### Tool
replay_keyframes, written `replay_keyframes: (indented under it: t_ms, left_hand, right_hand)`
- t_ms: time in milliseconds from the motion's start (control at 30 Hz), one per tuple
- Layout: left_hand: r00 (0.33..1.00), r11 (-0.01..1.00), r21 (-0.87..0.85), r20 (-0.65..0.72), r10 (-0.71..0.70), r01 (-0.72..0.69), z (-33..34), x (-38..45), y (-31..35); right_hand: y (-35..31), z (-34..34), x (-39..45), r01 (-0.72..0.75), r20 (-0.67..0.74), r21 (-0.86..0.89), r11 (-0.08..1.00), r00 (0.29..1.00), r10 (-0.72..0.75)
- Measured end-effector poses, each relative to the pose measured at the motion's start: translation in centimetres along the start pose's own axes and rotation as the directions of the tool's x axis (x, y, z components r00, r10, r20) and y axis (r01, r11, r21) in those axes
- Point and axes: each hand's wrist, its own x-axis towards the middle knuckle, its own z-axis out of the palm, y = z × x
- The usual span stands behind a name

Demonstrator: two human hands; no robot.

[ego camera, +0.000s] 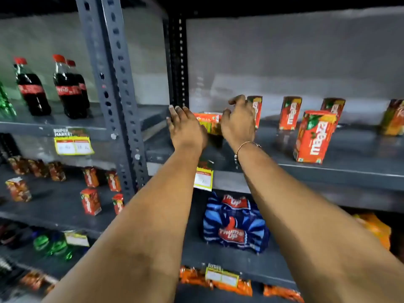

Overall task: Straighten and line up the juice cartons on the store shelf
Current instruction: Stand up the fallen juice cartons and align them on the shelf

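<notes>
Grey metal store racking fills the head view, and on the middle shelf [328, 171] the juice cartons stand scattered rather than in a row: one front carton [314, 136] sits well forward near the shelf edge, turned slightly askew, while others stand further back, such as the rear carton [290, 113], each apart from its neighbour. Between the two hands lies a tipped carton [209, 121], on its side near the left upright, which is probably why both arms reach in together: to right it and bring it into line. The left hand [185, 130] lies flat with fingers [177, 111] together and extended, just beside the carton's left end. The right hand [239, 121] is cupped, its fingers [237, 99] curled and slightly apart, arching over the carton's right end; whether either hand actually grips it cannot be told through the blur.
</notes>
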Motion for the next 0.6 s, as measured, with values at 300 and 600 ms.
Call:
replay_keyframes:
  t_ms: [300,600]
  left_hand:
    - [0.918,0.995,0.105,0.395,-0.042,0.0,0.9,1.5,-0.2]
    - [0.906,0.993,0.116,0.42,-0.061,0.014,1.0,1.7,-0.1]
  right_hand:
    - [1.6,3.0,1.1,-0.152,0.317,-0.188,0.97,0.926,0.206]
    - [1.7,2.5,1.2,-0.154,0.31,-0.162,0.975,0.93,0.199]
